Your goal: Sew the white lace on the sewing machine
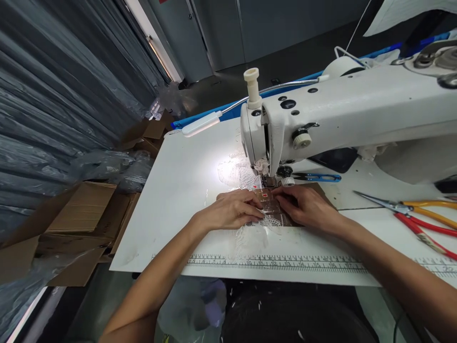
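My left hand rests palm down, its fingers bent and closed together at a piece of white lace. Under and between the hands lies a shiny brown flat piece with small red marks. My right hand is at the right part of this piece, thumb and index finger drawn together at its far edge. Both hands are just in front of the presser foot of a white sewing machine. More lace lies beyond the left fingers. What the fingertips grip is partly hidden.
Blue thread snips lie beside the needle area; orange- and red-handled tools are at right. A ruler strip runs along the white table's front. A lamp shines from behind. Cardboard boxes stand at left.
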`<state>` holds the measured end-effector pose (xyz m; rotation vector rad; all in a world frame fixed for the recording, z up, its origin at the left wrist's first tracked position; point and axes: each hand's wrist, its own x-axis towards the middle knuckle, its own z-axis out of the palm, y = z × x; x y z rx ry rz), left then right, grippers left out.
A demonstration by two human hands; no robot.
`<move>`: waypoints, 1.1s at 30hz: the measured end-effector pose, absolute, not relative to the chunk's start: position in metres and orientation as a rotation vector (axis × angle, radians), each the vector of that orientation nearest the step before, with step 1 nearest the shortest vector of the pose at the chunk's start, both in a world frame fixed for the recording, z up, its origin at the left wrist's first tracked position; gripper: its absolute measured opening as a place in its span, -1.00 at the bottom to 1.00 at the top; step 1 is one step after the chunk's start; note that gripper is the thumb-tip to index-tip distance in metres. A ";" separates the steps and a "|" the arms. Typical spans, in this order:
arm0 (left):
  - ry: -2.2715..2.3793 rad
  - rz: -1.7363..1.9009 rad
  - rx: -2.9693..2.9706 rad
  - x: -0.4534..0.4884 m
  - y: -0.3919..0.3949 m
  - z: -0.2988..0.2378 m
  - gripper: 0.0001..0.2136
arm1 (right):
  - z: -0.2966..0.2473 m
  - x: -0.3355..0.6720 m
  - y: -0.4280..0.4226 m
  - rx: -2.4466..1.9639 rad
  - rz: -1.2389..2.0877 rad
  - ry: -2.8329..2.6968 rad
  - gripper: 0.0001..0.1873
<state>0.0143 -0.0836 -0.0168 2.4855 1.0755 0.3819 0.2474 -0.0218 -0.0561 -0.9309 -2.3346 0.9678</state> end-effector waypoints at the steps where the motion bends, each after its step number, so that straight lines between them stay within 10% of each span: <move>1: 1.068 0.372 2.451 0.014 -0.080 -0.020 -0.85 | -0.057 0.248 -0.022 -0.935 0.952 -2.342 -0.72; 28: 1.337 0.708 1.877 -0.004 -0.076 -0.003 -0.72 | -0.034 0.208 -0.058 -0.935 1.973 -1.929 -0.82; 33: 1.563 0.376 2.395 0.011 -0.045 -0.007 -0.82 | -0.040 0.208 -0.052 -1.195 0.986 -2.428 -0.72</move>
